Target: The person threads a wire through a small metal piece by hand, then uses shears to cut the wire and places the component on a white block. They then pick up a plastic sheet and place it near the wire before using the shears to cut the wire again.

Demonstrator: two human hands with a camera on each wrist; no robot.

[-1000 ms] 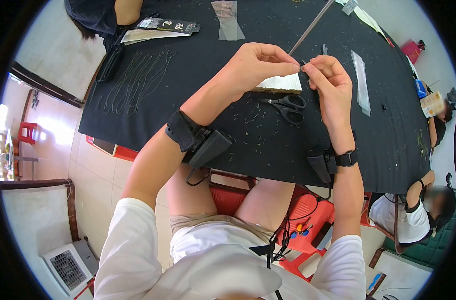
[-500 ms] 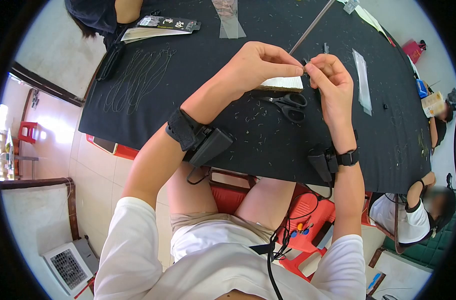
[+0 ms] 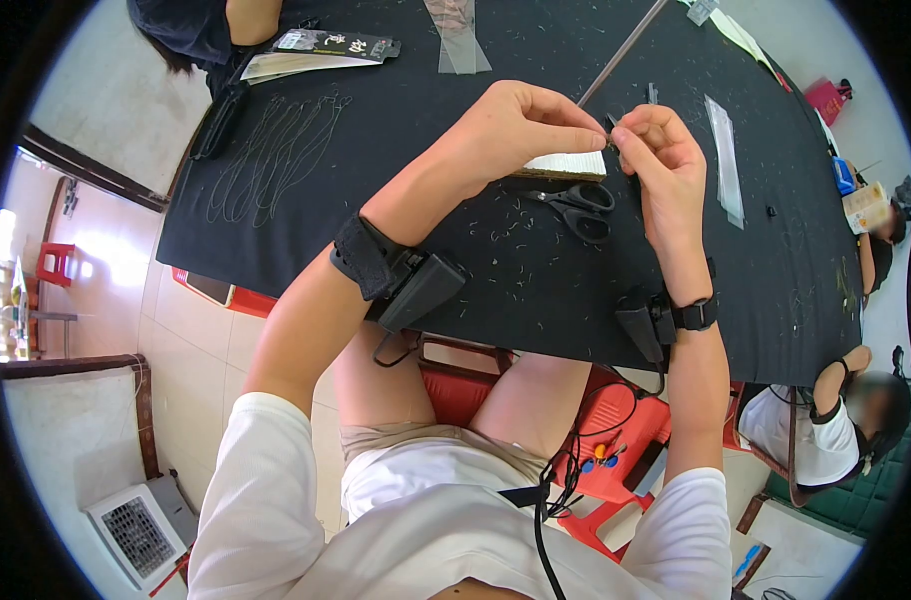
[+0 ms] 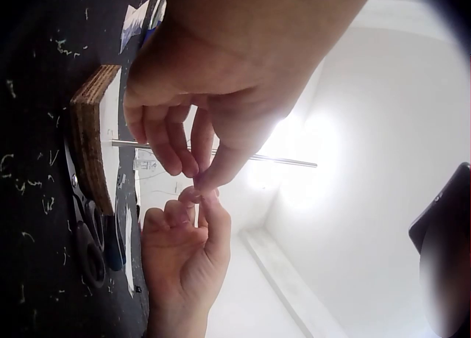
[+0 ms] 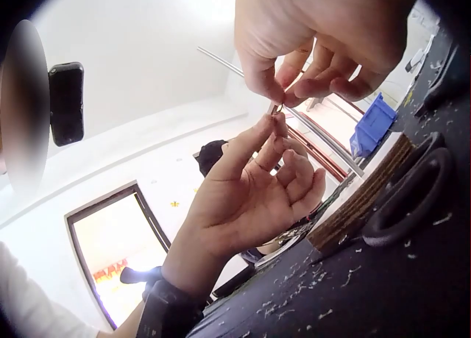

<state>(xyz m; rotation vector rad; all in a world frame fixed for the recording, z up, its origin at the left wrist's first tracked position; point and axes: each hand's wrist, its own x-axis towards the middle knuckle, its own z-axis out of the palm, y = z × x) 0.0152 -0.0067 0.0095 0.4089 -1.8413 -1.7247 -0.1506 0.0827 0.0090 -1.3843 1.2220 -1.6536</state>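
Note:
In front of a metal rod (image 3: pixel 626 52), my left hand (image 3: pixel 516 128) and right hand (image 3: pixel 666 160) meet fingertip to fingertip. Each pinches with thumb and forefinger at a tiny gold-coloured metal piece (image 5: pixel 277 109), seen best in the right wrist view; fingertips cover most of it, and I cannot tell its kind. Below the hands, the rod rises from a thick wooden block (image 4: pixel 94 136) with a white top. Black-handled scissors (image 3: pixel 584 212) lie on the cloth by the block's near side.
Looped thin cords (image 3: pixel 276 165) lie on the black cloth (image 3: pixel 396 130) at left, near a black-and-white package (image 3: pixel 326 50). Clear plastic sleeves (image 3: pixel 724 165) lie right of my hands. Small clippings are scattered around. Other people sit at the table's edges.
Both hands stay in nearly the same place, still pinching at the tiny piece. Only their fingertips have shifted slightly.

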